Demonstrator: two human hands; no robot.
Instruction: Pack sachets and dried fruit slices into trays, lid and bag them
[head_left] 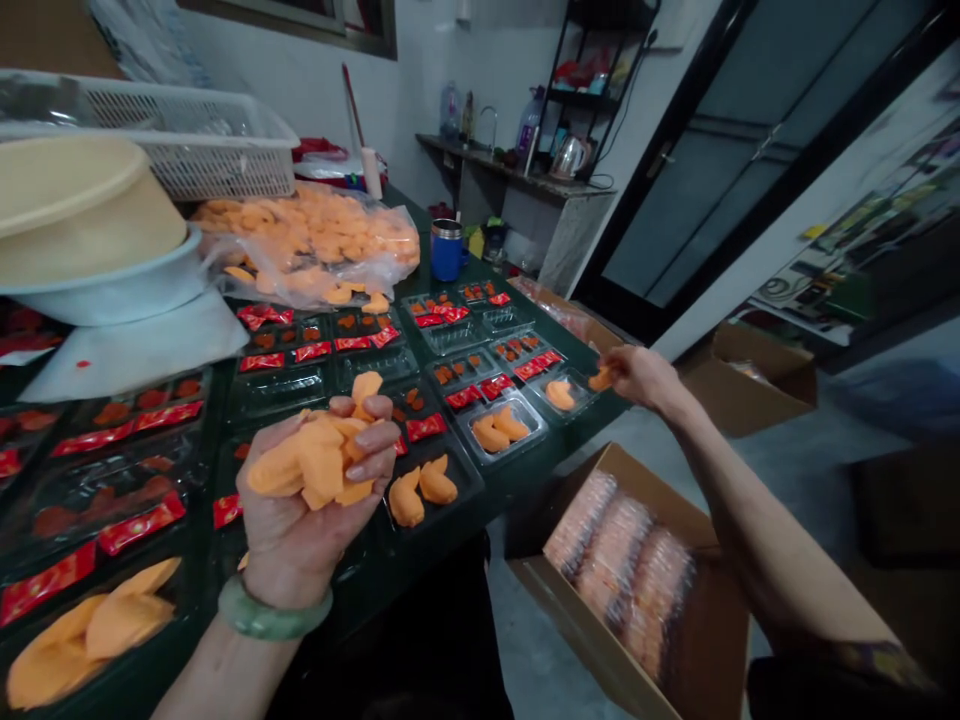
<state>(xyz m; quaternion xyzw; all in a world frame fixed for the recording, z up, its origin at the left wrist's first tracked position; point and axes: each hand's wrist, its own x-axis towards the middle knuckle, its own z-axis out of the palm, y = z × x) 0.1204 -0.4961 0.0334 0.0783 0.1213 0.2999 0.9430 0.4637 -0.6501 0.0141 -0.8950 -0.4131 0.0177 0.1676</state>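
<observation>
My left hand (322, 500), palm up with a green bangle at the wrist, is closed around a handful of orange folded pieces (319, 460) shaped like fortune cookies. Stretched out to the right, my right hand (641, 375) pinches one orange piece (601, 379) at the edge of a clear plastic tray (574, 400). Another orange piece (560, 394) lies in that tray. To its left, a clear tray holds orange pieces (500, 429), and a nearer one holds two (422, 490). Several trays also contain red packets (425, 428) and small reddish-brown bits.
A plastic bag of orange pieces (315, 235) lies open at the back of the dark green table. Beside it stand a blue mug (447, 252), stacked basins (82, 220) and a white basket (225, 165). Below the table's right edge, a cardboard box (577, 610) holds wrapped packs.
</observation>
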